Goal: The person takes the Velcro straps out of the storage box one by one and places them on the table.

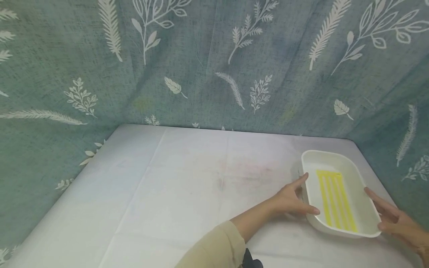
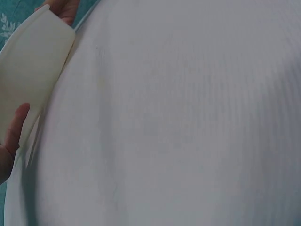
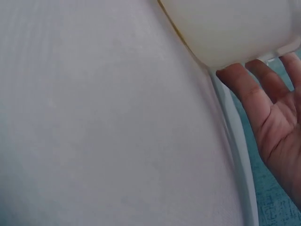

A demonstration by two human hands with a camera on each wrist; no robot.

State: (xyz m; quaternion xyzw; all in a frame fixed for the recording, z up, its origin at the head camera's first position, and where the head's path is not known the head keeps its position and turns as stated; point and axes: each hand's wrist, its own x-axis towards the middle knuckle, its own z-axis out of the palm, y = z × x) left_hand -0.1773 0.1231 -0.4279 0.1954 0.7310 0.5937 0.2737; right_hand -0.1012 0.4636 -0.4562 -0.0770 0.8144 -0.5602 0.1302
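Note:
A white rounded rectangular plastic tray [image 1: 352, 175] stands at the right of the table. Inside lies a flat yellow piece with long parallel bars [image 1: 336, 197]. My left hand [image 1: 291, 201] touches the tray's left side, thumb and forefinger spread apart along the rim. In the left wrist view its extended finger [image 2: 19, 125] lies against the outer wall. On the opposite side, my right hand [image 1: 399, 223] touches the right rim. The right wrist view shows those fingers [image 3: 249, 92] spread and only slightly bent, tips at the tray's outer lower edge.
A white cloth [image 1: 187, 193] with faint pinkish stains covers the table. Grey-green curtains [image 1: 201, 67] with white leaf prints hang behind and at both sides. The table's right edge [image 1: 375, 167] runs close beside the tray.

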